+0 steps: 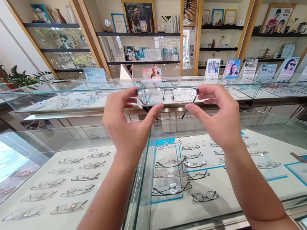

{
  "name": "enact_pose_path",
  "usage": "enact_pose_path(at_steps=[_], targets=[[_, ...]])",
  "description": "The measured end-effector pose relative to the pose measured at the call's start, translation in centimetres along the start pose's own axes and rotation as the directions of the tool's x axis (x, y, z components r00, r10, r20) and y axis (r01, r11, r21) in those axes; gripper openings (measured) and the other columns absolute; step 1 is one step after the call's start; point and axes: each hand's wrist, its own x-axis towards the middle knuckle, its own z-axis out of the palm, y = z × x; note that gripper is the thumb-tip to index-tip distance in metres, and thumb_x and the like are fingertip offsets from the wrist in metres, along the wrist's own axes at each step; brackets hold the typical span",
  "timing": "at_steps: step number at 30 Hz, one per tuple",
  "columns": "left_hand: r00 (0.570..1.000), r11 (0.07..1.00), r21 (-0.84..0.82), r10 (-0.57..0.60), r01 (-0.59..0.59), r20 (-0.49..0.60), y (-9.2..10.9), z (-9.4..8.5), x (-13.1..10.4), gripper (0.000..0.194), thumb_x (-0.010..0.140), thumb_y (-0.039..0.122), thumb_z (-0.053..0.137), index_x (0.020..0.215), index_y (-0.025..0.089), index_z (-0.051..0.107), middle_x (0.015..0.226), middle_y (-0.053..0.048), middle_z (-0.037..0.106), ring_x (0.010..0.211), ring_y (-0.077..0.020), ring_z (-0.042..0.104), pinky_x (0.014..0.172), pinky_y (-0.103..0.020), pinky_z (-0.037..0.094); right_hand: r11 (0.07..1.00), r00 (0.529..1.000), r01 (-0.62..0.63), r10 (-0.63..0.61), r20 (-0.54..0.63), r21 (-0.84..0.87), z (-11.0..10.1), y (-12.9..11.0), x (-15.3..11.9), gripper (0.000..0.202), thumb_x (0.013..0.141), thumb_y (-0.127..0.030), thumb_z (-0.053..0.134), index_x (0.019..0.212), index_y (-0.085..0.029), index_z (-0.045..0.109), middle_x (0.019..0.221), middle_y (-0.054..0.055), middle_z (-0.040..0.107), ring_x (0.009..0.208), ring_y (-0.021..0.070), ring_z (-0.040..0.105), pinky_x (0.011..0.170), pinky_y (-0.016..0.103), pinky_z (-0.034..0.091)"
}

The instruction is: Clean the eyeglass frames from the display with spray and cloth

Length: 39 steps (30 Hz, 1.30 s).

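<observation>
Both hands hold a pair of eyeglasses (167,90) up in front of me, above a glass counter. The frame is dark along the top, with clear lenses, and its temples hang down on the near side. My left hand (127,123) grips the left end, fingertips at the upper corner and thumb stretched out below the lens. At the right end, my right hand (214,111) pinches the other corner, its thumb pointing inward near a temple tip. A small pale tag seems to hang by the left lens.
Beneath my arms, a glass display case (136,226) contains rows of eyeglasses (205,197). Farther back, a second glass counter (82,110) carries upright cards (232,68). Wooden shelves (136,28) with framed pictures line the wall, and a plant (19,78) stands at left.
</observation>
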Motion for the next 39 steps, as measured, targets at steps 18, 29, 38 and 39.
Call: enact_pose_path(at_steps=[18, 29, 38, 39], targets=[[0.998, 0.994, -0.089, -0.055, 0.058, 0.043, -0.7, 1.7, -1.2, 0.050, 0.095, 0.054, 0.079, 0.135, 0.028, 0.064, 0.128, -0.009, 0.072, 0.115, -0.0261, 0.071, 0.094, -0.043, 0.063, 0.996, 0.998, -0.049, 0.052, -0.042, 0.071, 0.2, 0.5, -0.1, 0.040, 0.095, -0.045, 0.078, 0.131, -0.032, 0.065, 0.132, 0.009, 0.069, 0.121, 0.0292, 0.067, 0.096, 0.049, 0.062], [0.995, 0.982, -0.162, -0.095, 0.097, 0.019, -0.1, 1.4, -1.0, 0.047, 0.089, 0.047, 0.086, 0.130, 0.031, 0.068, 0.126, -0.006, 0.072, 0.110, -0.0248, 0.071, 0.092, -0.043, 0.061, 0.996, 0.996, -0.071, 0.074, -0.051, 0.047, 0.1, 0.3, 0.1, 0.037, 0.091, -0.042, 0.081, 0.124, -0.031, 0.067, 0.128, 0.006, 0.072, 0.117, 0.0269, 0.069, 0.092, 0.047, 0.063], [0.996, 0.988, -0.131, -0.088, 0.087, -0.002, -0.2, 1.5, -1.1, 0.051, 0.088, 0.049, 0.086, 0.132, 0.032, 0.066, 0.125, -0.007, 0.069, 0.114, -0.0259, 0.069, 0.090, -0.042, 0.061, 0.979, 0.983, -0.182, 0.180, 0.023, 0.088, 0.0, 0.5, 0.2, 0.037, 0.092, -0.044, 0.080, 0.125, -0.034, 0.067, 0.127, 0.005, 0.074, 0.119, 0.0277, 0.071, 0.091, 0.047, 0.064], [0.996, 0.989, -0.123, -0.086, 0.085, -0.003, -0.2, 1.6, -1.2, 0.052, 0.088, 0.049, 0.086, 0.133, 0.032, 0.065, 0.125, -0.007, 0.069, 0.114, -0.0260, 0.069, 0.091, -0.042, 0.061, 0.977, 0.981, -0.192, 0.190, 0.027, 0.094, 0.1, 0.5, 0.2, 0.038, 0.091, -0.044, 0.080, 0.125, -0.034, 0.067, 0.126, 0.005, 0.075, 0.119, 0.0278, 0.071, 0.092, 0.047, 0.064]])
